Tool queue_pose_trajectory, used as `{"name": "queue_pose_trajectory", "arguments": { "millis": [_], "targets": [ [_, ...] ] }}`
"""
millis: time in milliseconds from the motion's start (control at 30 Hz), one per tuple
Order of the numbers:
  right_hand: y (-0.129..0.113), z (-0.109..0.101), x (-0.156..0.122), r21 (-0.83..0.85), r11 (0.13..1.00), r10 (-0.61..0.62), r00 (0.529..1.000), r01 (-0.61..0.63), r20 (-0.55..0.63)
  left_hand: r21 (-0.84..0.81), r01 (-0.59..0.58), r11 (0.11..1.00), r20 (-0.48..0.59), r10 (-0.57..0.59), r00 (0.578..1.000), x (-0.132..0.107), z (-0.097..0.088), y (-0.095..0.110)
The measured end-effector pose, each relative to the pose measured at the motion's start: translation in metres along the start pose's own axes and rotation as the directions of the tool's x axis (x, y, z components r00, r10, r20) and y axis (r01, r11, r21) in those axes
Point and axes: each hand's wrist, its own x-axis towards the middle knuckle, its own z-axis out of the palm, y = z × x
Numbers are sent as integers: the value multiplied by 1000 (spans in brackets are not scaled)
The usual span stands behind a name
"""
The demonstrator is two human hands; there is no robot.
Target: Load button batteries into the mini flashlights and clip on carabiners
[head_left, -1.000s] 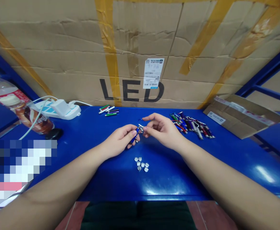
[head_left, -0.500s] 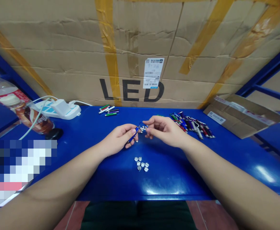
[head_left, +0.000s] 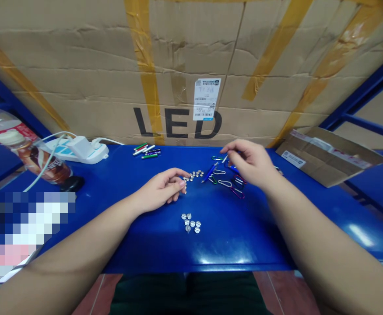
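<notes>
My left hand [head_left: 163,188] rests low over the table, its fingers loosely curled and apart, with nothing visible in them. Small button cells [head_left: 198,173] lie just beyond its fingertips. My right hand [head_left: 248,161] hovers farther right with fingers bent and apart. A blue metal tube [head_left: 209,172] is left of it, apart from the fingertips; whether it fully rests on the table I cannot tell. Around and below that hand lie several small carabiner clips [head_left: 224,183] in white, green and magenta. Slotted silver discs [head_left: 192,224] form a group nearer the front edge.
Coloured metal tubes [head_left: 150,156] lie at the back left. Behind them stands a large cardboard box [head_left: 106,87]. A power strip [head_left: 97,156] with cables and a drink bottle [head_left: 48,162] occupy the left side. A smaller carton [head_left: 329,157] sits at right.
The blue tube has left my left hand and is now farther right. My right hand has moved right, towards the carabiners, uncovering button cells. My left hand has loosened, staying nearly in place.
</notes>
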Motion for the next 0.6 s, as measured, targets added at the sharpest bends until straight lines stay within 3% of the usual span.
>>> {"name": "queue_pose_trajectory", "arguments": {
  "millis": [100,200,367,500,600],
  "targets": [
    [30,-21,8,-73,990,113,984,-124,-138,29,19,999,-1,-19,1000,0,-2,0],
    [62,-34,14,22,962,271,942,-272,-198,64,34,997,3,-35,999,0,-3,1],
    [97,-43,14,67,910,415,904,-410,-104,119,33,992,3,-33,999,0,-4,4],
    [105,-39,10,-47,906,421,907,-420,17,171,19,985,9,-20,1000,0,-4,5],
    [106,-30,9,-177,936,317,947,-305,46,201,11,979,9,-13,1000,0,-4,5]
  ]
}}
